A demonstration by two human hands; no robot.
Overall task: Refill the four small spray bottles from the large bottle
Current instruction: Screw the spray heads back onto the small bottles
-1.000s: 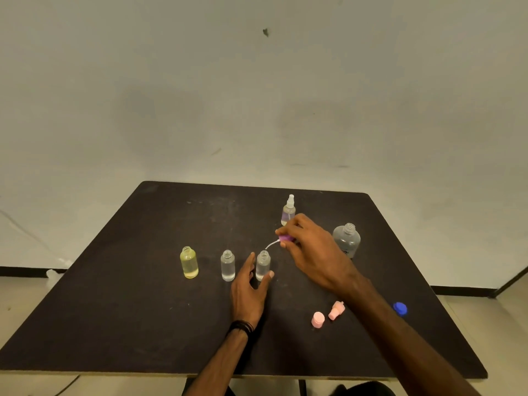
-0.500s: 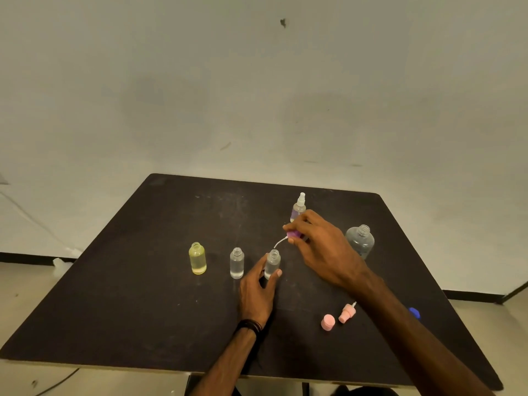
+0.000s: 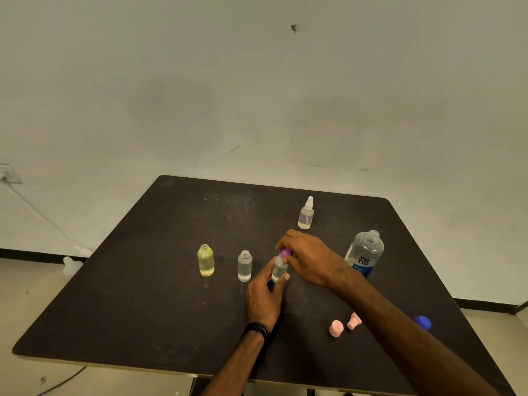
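Black table point(image 3: 143, 281). Large bottle point(image 3: 365, 252), uncapped, at 3 o'clock. Right hand point(image 3: 310, 257) pinching purple spray top point(image 3: 285, 252) onto small clear bottle point(image 3: 279, 269), centre; left hand point(image 3: 264, 295) gripping that bottle's base.

The right hand point(image 3: 310, 257) brings the purple spray cap point(image 3: 285, 252), held off to the side with its tube showing a second ago, down onto the neck of the small clear bottle point(image 3: 279, 269) gripped by the left hand point(image 3: 264, 295).
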